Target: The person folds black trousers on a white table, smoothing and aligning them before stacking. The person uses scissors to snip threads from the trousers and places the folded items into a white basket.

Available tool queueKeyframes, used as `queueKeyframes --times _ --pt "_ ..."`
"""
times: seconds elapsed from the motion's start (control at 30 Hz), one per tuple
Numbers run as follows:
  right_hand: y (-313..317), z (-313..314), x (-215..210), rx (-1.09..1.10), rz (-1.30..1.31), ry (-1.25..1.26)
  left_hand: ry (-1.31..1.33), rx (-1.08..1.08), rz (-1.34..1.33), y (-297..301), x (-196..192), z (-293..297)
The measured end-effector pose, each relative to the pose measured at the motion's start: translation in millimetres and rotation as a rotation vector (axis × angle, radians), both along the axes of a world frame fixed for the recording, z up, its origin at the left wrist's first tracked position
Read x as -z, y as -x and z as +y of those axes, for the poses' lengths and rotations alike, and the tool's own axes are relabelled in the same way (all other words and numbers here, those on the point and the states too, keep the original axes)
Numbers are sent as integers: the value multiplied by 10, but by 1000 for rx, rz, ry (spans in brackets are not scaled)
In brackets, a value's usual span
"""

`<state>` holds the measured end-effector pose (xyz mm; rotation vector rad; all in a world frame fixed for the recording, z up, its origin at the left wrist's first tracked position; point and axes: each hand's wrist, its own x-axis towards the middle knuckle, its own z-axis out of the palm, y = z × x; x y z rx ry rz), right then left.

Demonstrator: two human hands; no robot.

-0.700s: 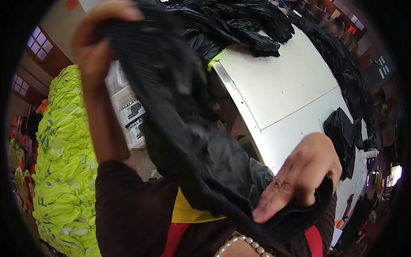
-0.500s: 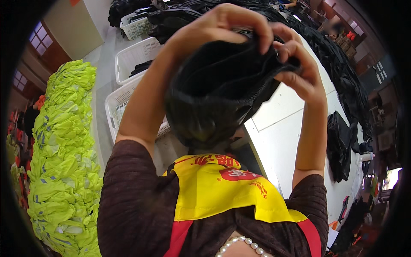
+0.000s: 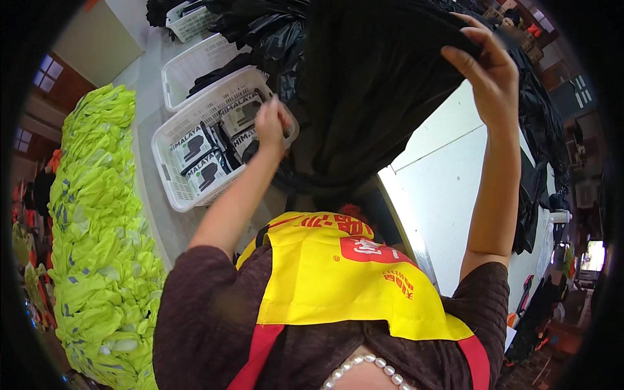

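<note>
On the left, a long, rumpled heap of fluorescent yellow-green fabric with grey patches (image 3: 104, 247) lies alongside a strip of smooth grey floor (image 3: 148, 140), with a brown wooden door with a paned window (image 3: 49, 73) and a beige wall (image 3: 97, 42) behind it. Farther up the floor stand a white plastic basket holding dark cloth (image 3: 177, 71) and, beyond it, a smaller white slatted basket (image 3: 190, 27). On the right, a smooth white tabletop (image 3: 448, 172) has glossy black fabric (image 3: 546, 130) heaped along its far edge.
</note>
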<state>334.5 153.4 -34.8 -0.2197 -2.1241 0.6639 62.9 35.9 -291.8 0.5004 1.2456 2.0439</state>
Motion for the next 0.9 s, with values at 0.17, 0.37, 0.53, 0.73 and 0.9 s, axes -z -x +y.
queueKeyframes --times 0.17,0.37,0.53,0.73,0.9 --pt "-148 41 -237 69 94 23 393 317 37 -578 1325 -140" --pt "-178 -222 -505 290 213 -70 22 613 1092 -1063 1784 163" --pt "-524 -87 -722 298 387 -78 214 860 848 -1360 1920 352" --pt "-1332 228 -837 449 250 30 -67 632 -695 -859 -327 304" --pt "-1890 362 -814 591 29 75 70 499 -518 -202 -1303 152"
